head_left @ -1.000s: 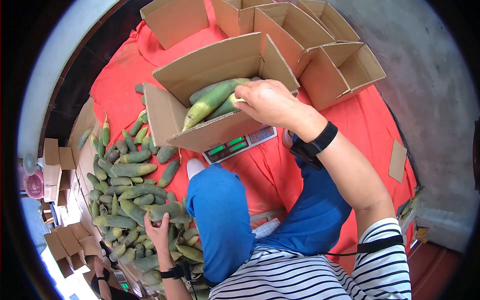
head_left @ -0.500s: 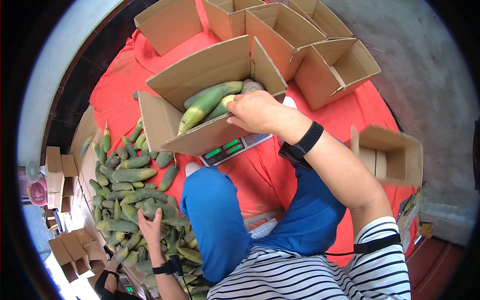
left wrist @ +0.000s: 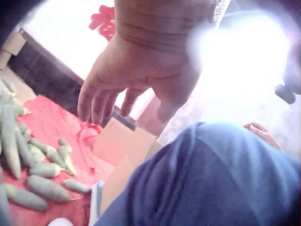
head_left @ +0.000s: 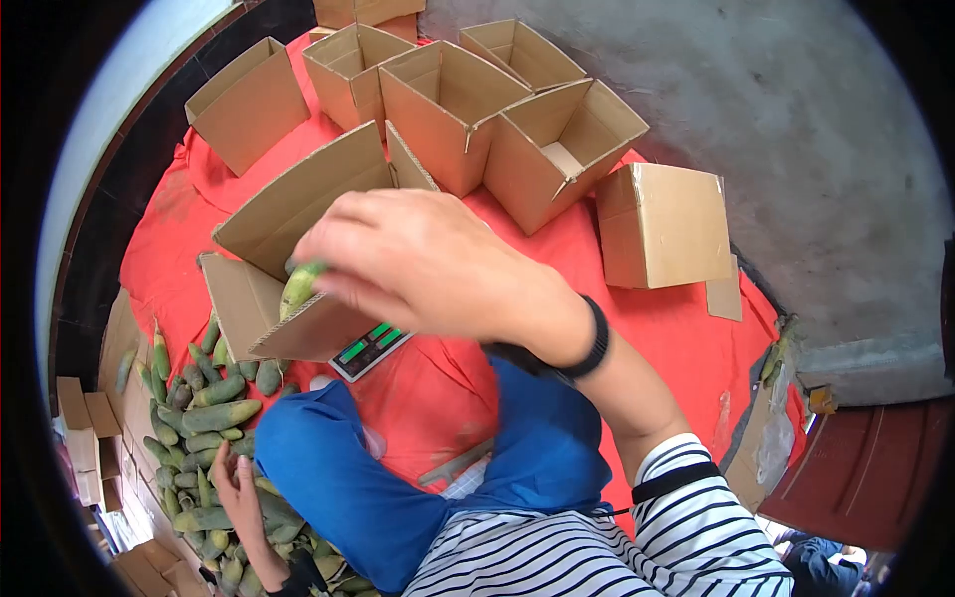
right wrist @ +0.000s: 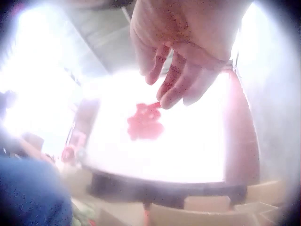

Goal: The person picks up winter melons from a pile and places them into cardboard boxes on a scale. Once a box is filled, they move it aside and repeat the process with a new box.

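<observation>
My right hand [head_left: 428, 264], blurred in the head view, hangs over the near wall of an open cardboard box [head_left: 298, 219]. Its loosely bent fingers [right wrist: 174, 89] hold nothing in the right wrist view. Past them shows the end of a green radish [head_left: 300, 289] inside the box; the hand hides the other contents. Under the box stands a scale [head_left: 368, 350] with lit green displays. Beside my knee, my left hand [head_left: 239, 497] is over the heap of green radishes [head_left: 204, 418]. The left wrist view shows its fingers [left wrist: 99, 106] apart and holding nothing.
Several open cardboard boxes [head_left: 448, 95] stand behind the scale on the red cloth [head_left: 657, 338]. Another box [head_left: 665, 224] sits to the right by the grey wall [head_left: 796, 149]. My legs [head_left: 328, 468] flank the near cloth.
The head view has swung right. My right hand has risen off the radish in the box, and my left hand has let go of a radish. A box blurred in motion now rests at right.
</observation>
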{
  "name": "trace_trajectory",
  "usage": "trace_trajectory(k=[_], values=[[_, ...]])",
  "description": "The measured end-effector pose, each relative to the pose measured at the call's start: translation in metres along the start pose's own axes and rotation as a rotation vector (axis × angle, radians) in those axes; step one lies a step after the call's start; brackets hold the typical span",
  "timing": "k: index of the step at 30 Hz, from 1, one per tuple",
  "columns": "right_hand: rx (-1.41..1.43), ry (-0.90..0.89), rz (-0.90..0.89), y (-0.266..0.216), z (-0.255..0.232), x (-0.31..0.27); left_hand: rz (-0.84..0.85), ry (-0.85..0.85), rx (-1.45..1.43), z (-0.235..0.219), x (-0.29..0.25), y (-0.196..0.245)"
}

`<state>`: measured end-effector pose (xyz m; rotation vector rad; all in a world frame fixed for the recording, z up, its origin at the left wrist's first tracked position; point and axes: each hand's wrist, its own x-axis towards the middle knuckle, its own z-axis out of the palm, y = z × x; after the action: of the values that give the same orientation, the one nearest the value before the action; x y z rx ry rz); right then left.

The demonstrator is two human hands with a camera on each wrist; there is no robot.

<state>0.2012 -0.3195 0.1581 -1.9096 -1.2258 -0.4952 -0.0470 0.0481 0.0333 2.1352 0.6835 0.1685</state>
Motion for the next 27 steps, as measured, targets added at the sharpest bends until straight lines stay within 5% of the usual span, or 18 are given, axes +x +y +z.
trace_trajectory(k=[8, 16, 27], values=[[0.867, 0.209, -0.364, -0.135, -0.094, -0.054, 0.305, -0.041, 0.053, 0.008, -0.036, 0.114], [0.916, 0.25, -0.476, -0.174, -0.12, -0.077, 0.368, -0.022, 0.17, 0.006, -0.062, 0.137], [0.906, 0.244, -0.545, -0.211, -0.128, -0.086, 0.496, -0.087, -0.078, -0.006, -0.066, 0.163]])
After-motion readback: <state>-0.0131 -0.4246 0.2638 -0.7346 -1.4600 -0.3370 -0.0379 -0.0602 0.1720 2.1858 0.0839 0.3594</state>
